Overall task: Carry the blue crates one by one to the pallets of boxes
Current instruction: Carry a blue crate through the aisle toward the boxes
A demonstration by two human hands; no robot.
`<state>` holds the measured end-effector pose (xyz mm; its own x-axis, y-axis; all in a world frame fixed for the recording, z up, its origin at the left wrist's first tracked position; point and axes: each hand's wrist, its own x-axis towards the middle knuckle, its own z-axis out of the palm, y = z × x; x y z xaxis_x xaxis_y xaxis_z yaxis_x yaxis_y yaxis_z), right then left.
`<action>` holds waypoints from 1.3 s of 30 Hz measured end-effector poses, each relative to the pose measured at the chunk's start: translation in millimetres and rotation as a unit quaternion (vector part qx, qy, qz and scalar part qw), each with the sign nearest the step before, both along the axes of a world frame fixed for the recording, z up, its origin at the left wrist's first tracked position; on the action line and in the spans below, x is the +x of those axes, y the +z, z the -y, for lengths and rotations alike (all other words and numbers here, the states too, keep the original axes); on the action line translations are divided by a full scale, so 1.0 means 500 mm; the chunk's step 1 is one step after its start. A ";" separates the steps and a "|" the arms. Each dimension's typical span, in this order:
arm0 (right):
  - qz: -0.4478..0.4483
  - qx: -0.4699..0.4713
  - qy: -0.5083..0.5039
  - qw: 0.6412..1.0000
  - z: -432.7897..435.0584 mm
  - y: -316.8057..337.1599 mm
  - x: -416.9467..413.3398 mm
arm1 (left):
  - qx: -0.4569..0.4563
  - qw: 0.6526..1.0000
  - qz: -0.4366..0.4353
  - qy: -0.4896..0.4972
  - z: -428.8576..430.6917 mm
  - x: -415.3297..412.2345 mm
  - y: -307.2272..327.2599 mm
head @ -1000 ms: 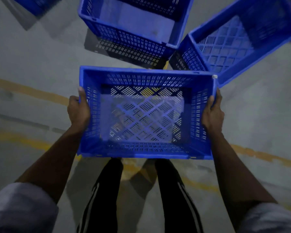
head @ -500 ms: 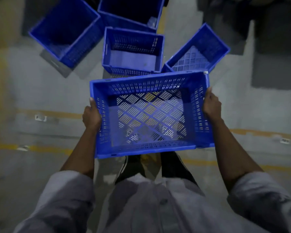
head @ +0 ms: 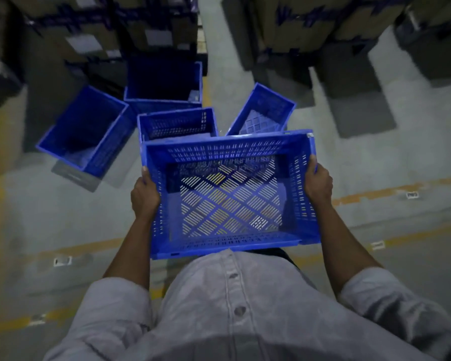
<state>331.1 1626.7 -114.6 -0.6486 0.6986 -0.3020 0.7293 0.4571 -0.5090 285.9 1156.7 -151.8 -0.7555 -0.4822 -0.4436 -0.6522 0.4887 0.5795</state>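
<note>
I hold an empty blue perforated crate [head: 229, 194] level in front of my waist, above the floor. My left hand [head: 144, 196] grips its left wall and my right hand [head: 318, 182] grips its right wall. Several more blue crates stand on the concrete floor just beyond it: one angled at the left [head: 85, 131], a dark deep one at the back [head: 164, 82], a perforated one [head: 177, 123] right behind the held crate, and one angled at the right [head: 264, 110]. Stacks of cardboard boxes [head: 294, 19] rise behind them.
More stacked boxes [head: 71, 27] stand at the far left, with a narrow floor aisle [head: 214, 27] between the two groups. Worn yellow lines [head: 391, 190] cross the grey concrete floor under me. My grey shirt fills the bottom of the view.
The crate has risen from low over the floor to waist height and I have straightened up. The floor crates now look farther off, and the stacked boxes have come into view.
</note>
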 end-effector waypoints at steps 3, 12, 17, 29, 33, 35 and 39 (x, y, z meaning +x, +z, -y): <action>-0.008 -0.003 -0.042 0.999 -0.056 0.006 0.035 | -0.001 0.999 -0.003 -0.047 -0.070 -0.055 0.014; -0.039 -0.024 -0.203 0.978 -0.284 0.031 0.175 | 0.022 0.976 -0.015 -0.215 -0.387 -0.240 -0.018; -0.064 -0.028 -0.274 0.959 -0.432 0.063 0.223 | 0.026 0.964 -0.013 -0.265 -0.641 -0.307 0.017; -0.041 0.008 -0.405 0.914 -0.824 0.107 0.241 | 0.064 0.925 -0.012 -0.373 -1.221 -0.480 0.033; -0.050 0.004 -0.442 0.896 -0.965 0.109 0.197 | 0.072 0.909 0.007 -0.411 -1.444 -0.580 0.018; -0.040 0.007 -0.458 0.888 -1.022 0.115 0.182 | 0.070 0.897 0.008 -0.437 -1.530 -0.621 0.017; -0.052 0.015 -0.514 0.856 -1.156 0.133 0.154 | 0.093 0.869 -0.013 -0.485 -1.736 -0.660 0.099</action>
